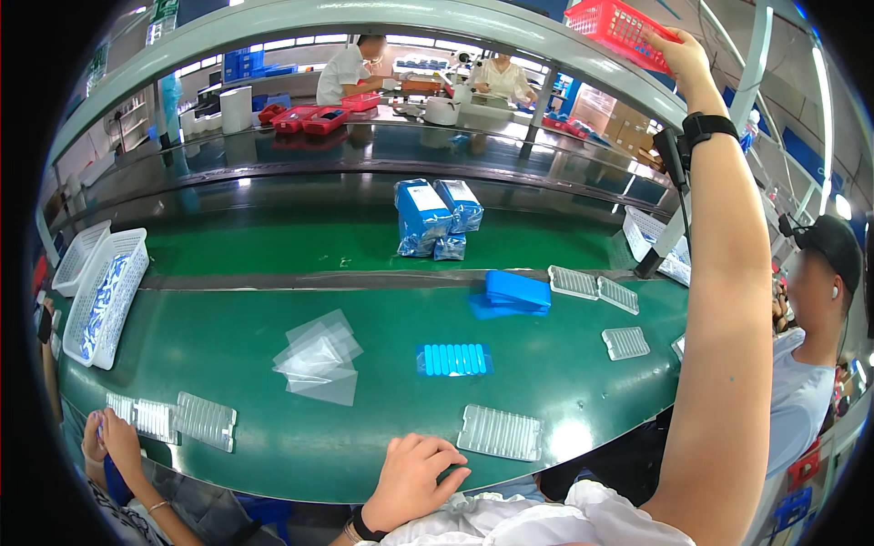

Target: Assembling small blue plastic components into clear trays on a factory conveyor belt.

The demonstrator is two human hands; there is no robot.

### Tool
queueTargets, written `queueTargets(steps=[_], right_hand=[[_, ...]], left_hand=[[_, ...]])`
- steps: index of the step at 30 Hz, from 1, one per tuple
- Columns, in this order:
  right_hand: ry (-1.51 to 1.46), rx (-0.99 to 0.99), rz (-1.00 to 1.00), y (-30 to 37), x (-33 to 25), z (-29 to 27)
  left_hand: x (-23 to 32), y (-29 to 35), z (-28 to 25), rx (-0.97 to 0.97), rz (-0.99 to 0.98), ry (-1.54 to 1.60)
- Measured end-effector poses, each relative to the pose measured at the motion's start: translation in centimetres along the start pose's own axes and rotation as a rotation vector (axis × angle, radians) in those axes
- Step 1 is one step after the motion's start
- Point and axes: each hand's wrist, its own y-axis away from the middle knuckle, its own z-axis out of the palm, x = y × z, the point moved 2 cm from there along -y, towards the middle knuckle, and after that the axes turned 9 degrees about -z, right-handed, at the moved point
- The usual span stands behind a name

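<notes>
Red basket (612, 33), gripped by the right hand (685, 56), is well above the unclenched left hand (415, 477).

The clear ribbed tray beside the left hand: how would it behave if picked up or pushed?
The clear ribbed tray looks thin, so it is probably light. Its ribbed shape likely makes it fairly stiff. Lying flat on the smooth green table, it would probably slide rather than tip.

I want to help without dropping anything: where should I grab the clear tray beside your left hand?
Probably pinch the clear tray by its short left edge, coming from the left: it lies flat, longer side to side, and the left hand is just beside that end.
</notes>
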Motion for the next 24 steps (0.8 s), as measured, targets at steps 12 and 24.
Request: queueTargets(steps=[12, 24], right_hand=[[0.194, 0.084, -0.244, 12.0, -1.7, 1.6], [0.072, -1.143, 0.017, 56.7, -6.8, -3.7]], left_hand=[[0.4, -0.5, -0.7, -0.060, -0.076, 0.052], [0.1, -1.3, 0.6, -0.041, -0.041, -0.055]])
